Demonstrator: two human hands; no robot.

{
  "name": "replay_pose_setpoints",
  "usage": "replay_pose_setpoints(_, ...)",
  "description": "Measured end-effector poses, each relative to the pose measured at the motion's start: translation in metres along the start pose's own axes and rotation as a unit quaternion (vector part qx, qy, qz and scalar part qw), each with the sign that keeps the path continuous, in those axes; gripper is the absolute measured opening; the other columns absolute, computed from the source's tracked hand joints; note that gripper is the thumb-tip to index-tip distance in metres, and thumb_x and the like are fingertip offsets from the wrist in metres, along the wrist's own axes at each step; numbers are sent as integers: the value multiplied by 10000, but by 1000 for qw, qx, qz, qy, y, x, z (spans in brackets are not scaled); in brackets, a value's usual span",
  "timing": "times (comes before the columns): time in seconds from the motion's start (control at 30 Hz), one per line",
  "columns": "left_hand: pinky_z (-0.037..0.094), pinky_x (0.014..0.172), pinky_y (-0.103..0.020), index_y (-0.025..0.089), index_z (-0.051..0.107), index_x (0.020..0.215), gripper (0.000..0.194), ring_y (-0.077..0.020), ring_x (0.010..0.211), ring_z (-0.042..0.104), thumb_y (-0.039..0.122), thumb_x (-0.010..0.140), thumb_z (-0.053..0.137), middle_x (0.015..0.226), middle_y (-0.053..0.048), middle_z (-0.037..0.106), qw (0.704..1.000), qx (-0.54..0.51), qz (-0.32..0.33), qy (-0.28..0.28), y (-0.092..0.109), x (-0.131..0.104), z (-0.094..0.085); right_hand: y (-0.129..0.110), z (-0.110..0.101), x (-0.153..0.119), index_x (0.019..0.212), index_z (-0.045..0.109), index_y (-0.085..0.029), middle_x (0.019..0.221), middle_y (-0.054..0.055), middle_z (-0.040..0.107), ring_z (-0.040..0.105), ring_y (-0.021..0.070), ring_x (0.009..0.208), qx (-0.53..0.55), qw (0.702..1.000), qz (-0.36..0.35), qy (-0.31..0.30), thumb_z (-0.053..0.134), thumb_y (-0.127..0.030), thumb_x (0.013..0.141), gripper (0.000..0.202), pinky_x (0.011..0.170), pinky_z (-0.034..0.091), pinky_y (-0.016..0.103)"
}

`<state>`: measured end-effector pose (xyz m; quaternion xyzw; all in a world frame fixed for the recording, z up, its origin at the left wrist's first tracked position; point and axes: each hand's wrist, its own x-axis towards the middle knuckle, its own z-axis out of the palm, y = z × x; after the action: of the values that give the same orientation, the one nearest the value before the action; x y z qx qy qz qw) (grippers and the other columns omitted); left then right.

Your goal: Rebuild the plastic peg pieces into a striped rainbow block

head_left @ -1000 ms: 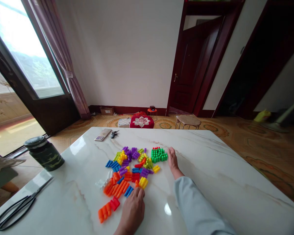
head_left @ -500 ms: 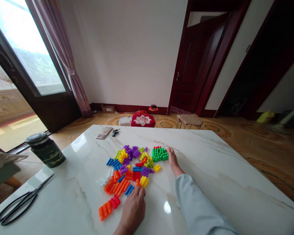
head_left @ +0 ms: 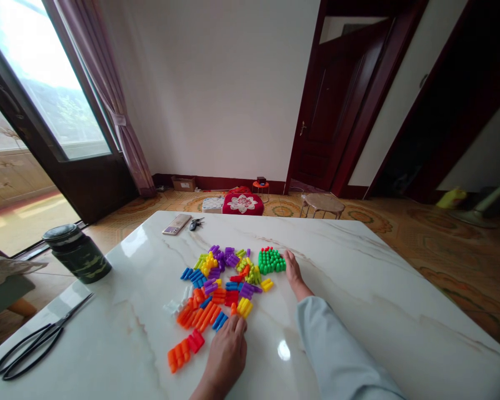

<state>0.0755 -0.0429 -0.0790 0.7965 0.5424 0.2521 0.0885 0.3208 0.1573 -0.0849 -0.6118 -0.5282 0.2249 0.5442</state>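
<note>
Bullet-shaped plastic toy blocks in several colours lie in a loose pile on the marble-look table. My left hand (head_left: 228, 347) is at the near side of the pile, its fingers curled together on an orange toy block (head_left: 234, 309) whose tip shows beyond them. Blue blocks (head_left: 220, 321) and yellow blocks (head_left: 245, 307) lie close to those fingertips. At the pile's right edge stands a tight group of green blocks (head_left: 271, 261) with a few red ones at its back. My right hand (head_left: 292, 268) rests against the right side of that group, fingers stretched out.
Orange blocks (head_left: 179, 356) and red ones lie at the near left. Large black-handled scissors (head_left: 45, 339) and a dark green jar (head_left: 80, 255) are on the left of the table (head_left: 383, 311). A phone (head_left: 177, 224) and keys (head_left: 195, 224) lie near the far edge.
Almost nothing differs. Both hands keep their places, and the view has shifted very slightly.
</note>
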Motion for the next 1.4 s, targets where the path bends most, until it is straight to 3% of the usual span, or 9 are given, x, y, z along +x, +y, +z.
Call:
replay_pose_setpoints(0.27, 453, 764, -301, 219, 509, 925, 224, -191, 892, 578, 59, 847, 372, 936, -61, 580, 1000, -7, -7, -10, 0, 0, 0, -6, -6, -2, 1163, 602, -156, 1014, 106, 720, 662, 245, 960, 25, 998, 63, -10, 326, -705, 810, 709, 836, 499, 340)
replay_pose_setpoints(0.53, 455, 772, -300, 221, 499, 919, 214, -192, 894, 576, 60, 839, 383, 938, -56, 577, 1000, -8, -3, -9, 0, 0, 0, -11, -7, -32, 1271, 531, -162, 1122, 159, 677, 606, 304, 1103, -27, 992, 99, 69, 271, -706, 826, 749, 970, 392, 417)
replay_pose_setpoints(0.8, 450, 776, -296, 220, 497, 910, 225, -187, 892, 576, 47, 841, 370, 930, -55, 583, 1000, -11, -7, -9, 2, 1, -3, -17, 14, -45, 1295, 511, -166, 1211, 160, 636, 565, 307, 1168, -23, 992, 93, 76, 277, -692, 836, 736, 1001, 362, 446)
replay_pose_setpoints(1.0, 455, 769, -284, 221, 498, 894, 223, -185, 882, 586, 40, 821, 390, 917, -48, 584, 1000, 2, -1, -8, 3, 0, -4, -18, 5, -54, 1219, 546, -154, 1275, 176, 586, 525, 300, 1203, -2, 994, 58, 96, 269, -699, 835, 722, 1026, 359, 448)
replay_pose_setpoints(1.07, 454, 760, -278, 220, 497, 887, 220, -183, 874, 589, 39, 816, 394, 912, -47, 584, 1000, 6, 0, -5, 3, 0, -4, -22, -1, -64, 1129, 592, -145, 1205, 180, 619, 552, 290, 1154, 6, 994, 41, 98, 221, -678, 863, 702, 1007, 386, 434)
replay_pose_setpoints(1.13, 452, 754, -275, 219, 497, 885, 218, -183, 872, 589, 37, 812, 399, 910, -47, 583, 1000, 7, 1, -7, 3, 1, -4, -29, -5, -76, 977, 651, -170, 1044, 143, 683, 614, 262, 1026, 17, 997, 21, 68, 231, -659, 885, 651, 950, 441, 395)
replay_pose_setpoints(1.2, 450, 753, -277, 218, 496, 888, 219, -185, 876, 587, 36, 810, 401, 914, -48, 582, 1000, 7, 0, -10, 2, 1, -3, -37, -6, -85, 882, 681, -194, 943, 100, 710, 647, 230, 934, 42, 999, -12, -3, 293, -640, 896, 591, 898, 482, 353)
replay_pose_setpoints(1.3, 447, 752, -279, 218, 495, 886, 218, -187, 878, 584, 37, 812, 399, 917, -48, 580, 1000, 5, -2, -12, 2, 2, -3, -48, -5, -91, 932, 705, -207, 995, 77, 719, 654, 211, 965, 78, 989, -58, -111, 361, -595, 910, 520, 906, 494, 336)
replay_pose_setpoints(1.4, 443, 757, -278, 219, 491, 874, 218, -186, 881, 580, 34, 813, 394, 913, -45, 578, 1000, 0, -4, -14, 2, 2, -4, -52, 0, -89, 958, 715, -211, 1022, 77, 721, 656, 215, 985, 78, 985, -67, -140, 372, -564, 921, 493, 909, 499, 345)
